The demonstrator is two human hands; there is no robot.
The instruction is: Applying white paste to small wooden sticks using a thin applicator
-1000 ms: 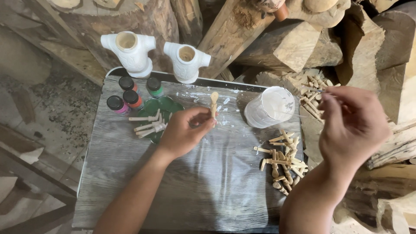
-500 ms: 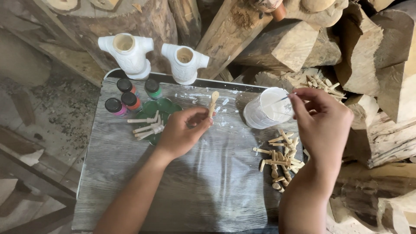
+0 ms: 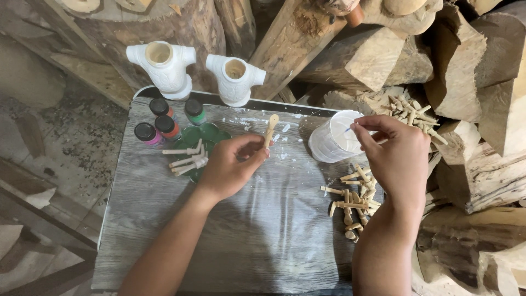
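head view: left hand [image 3: 230,167] pinches a pale, slim wooden peg [image 3: 270,129] upright.

Back of the board: white figures, paint bottles, timber all around

Two white carved torsos [image 3: 164,66] [image 3: 234,78] stand at the far edge, three black-capped paint bottles [image 3: 161,123] cluster just left of a green palette [image 3: 205,137] with pale painted pegs [image 3: 186,158] lying across it, and rough logs [image 3: 383,49] pile up behind
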